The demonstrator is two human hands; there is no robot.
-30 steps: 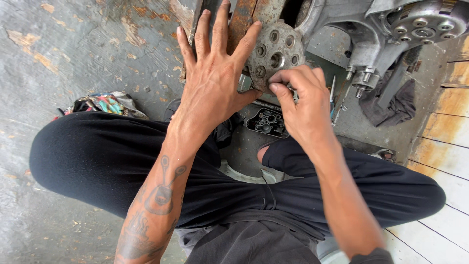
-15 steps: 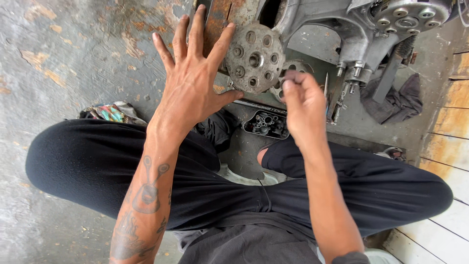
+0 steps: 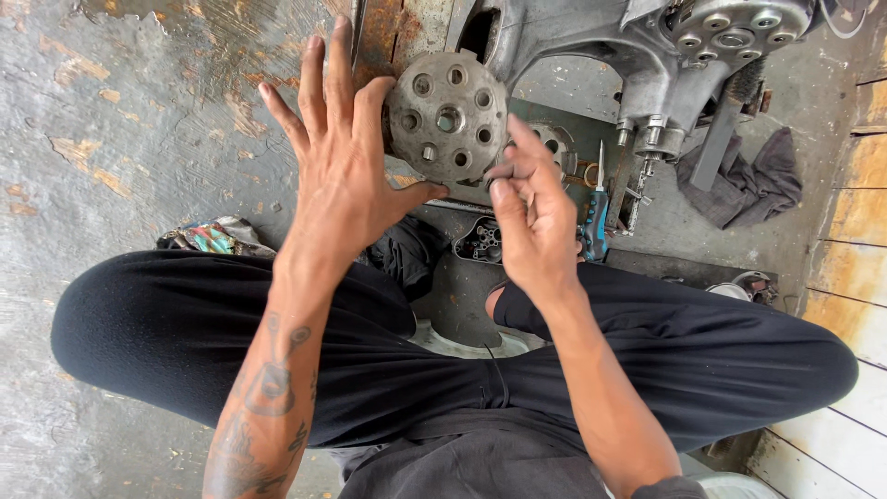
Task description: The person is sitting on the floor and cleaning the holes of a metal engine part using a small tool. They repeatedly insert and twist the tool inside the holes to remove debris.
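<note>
The left hand (image 3: 346,180) braces a round, holed metal disc (image 3: 447,117), fingers spread straight and apart, thumb hooked under the disc's lower edge. The right hand (image 3: 531,217) sits just right of the disc, fingertips pinched together, perhaps on a small part too tiny to make out. A screwdriver (image 3: 597,214) lies just beyond those fingertips. Doing this well likely means keeping the disc steady with the open palm while the pinched fingers work squarely at its edge.
</note>
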